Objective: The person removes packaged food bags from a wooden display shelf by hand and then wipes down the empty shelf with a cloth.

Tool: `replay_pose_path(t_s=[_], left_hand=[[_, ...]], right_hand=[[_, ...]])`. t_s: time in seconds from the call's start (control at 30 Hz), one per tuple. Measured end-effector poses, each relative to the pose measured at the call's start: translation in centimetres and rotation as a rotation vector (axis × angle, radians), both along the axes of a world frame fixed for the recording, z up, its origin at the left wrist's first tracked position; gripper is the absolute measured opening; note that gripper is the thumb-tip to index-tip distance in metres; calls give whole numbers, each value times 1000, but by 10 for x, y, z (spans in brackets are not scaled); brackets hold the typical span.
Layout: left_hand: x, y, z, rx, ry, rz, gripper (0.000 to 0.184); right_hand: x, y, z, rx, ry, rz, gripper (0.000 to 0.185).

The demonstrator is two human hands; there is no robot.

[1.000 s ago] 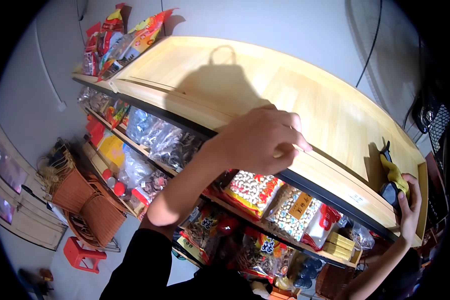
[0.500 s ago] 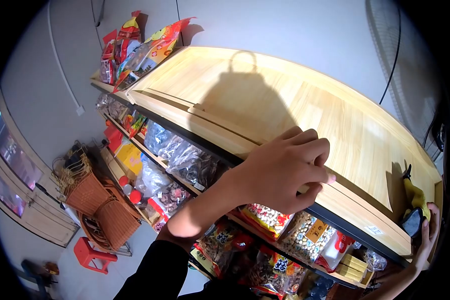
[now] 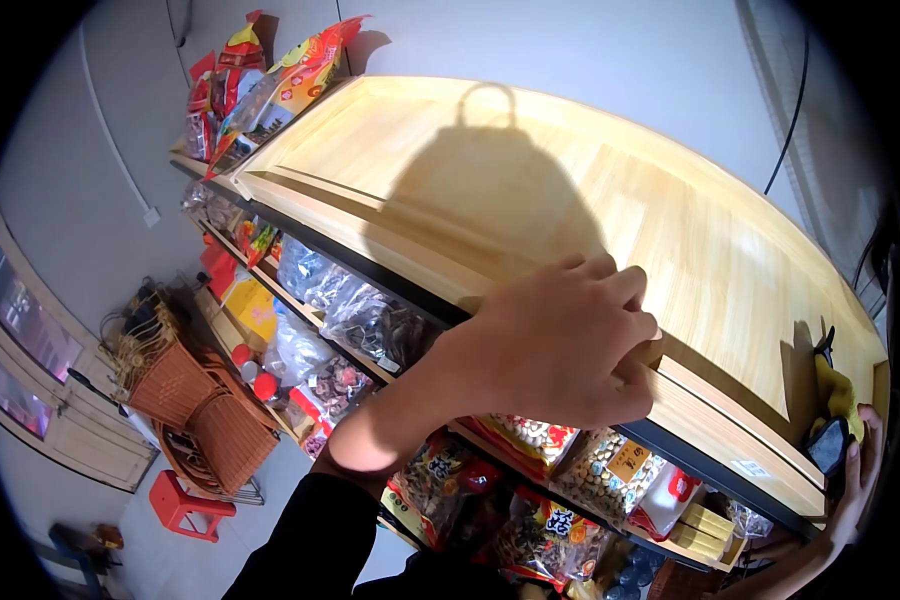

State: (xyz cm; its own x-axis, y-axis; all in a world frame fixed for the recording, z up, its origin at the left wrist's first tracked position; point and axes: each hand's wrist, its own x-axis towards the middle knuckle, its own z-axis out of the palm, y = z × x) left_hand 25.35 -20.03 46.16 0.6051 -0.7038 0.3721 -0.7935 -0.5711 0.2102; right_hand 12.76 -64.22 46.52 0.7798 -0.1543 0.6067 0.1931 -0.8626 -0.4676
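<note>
A pale wooden shelf tray (image 3: 690, 220) with a raised rim slants across the view. My left hand (image 3: 560, 345) lies over its front edge, with the fingers curled closed. A bit of wood shows beside the fingertips, but what they grip is hidden under the hand. At the tray's right end, my right hand (image 3: 860, 465) has its thumb and fingers against a yellow and dark-grey thing (image 3: 838, 400), soft-looking with a thin black tip. That hand is partly cut off by the dark border of the view.
Lower shelves hold bagged dry goods (image 3: 610, 475) and clear plastic bags (image 3: 360, 315). Red and yellow packets (image 3: 290, 85) stand on the tray's far left. On the floor are a wicker chair (image 3: 215, 430) and a red stool (image 3: 190, 505). A door (image 3: 65, 380) is at left.
My left hand has shifted slightly left and its fingers have closed tighter at the front edge. My right hand stays by the yellow and dark-grey thing. The view has moved slightly.
</note>
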Motion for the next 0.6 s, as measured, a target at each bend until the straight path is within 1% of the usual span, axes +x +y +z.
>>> replay_pose_path(t_s=[0.17, 0.23, 0.3, 0.33, 0.37, 0.43, 0.47, 0.5, 0.53, 0.6], left_hand=[[4, 1, -2, 45, 32, -1, 44], [5, 2, 1, 52, 53, -6, 44], [3, 4, 7, 48, 147, -36, 42], [3, 4, 8, 49, 143, -38, 42], [3, 4, 7, 51, 144, -46, 41], [6, 3, 1, 53, 145, -57, 41], [8, 3, -4, -28, 48, -123, 37], [9, 1, -9, -110, -45, -194, 34], [12, 1, -11, -115, -37, -211, 34], [15, 3, -13, -171, -84, -331, 27]], right_hand=[[1, 1, -1, 0, -40, -20, 43], [1, -11, -8, 17, -67, -16, 45], [3, -11, -6, 30, -164, -89, 43], [7, -8, -9, 232, -266, -16, 42], [6, -14, -11, 233, -269, -18, 42], [3, -31, -15, 192, -213, -50, 35], [0, -33, -11, 122, -109, -57, 28], [-2, -32, -11, 116, -72, -24, 23], [-1, -43, -14, 101, -34, -1, 22], [-8, -43, -11, 119, 37, 17, 21]])
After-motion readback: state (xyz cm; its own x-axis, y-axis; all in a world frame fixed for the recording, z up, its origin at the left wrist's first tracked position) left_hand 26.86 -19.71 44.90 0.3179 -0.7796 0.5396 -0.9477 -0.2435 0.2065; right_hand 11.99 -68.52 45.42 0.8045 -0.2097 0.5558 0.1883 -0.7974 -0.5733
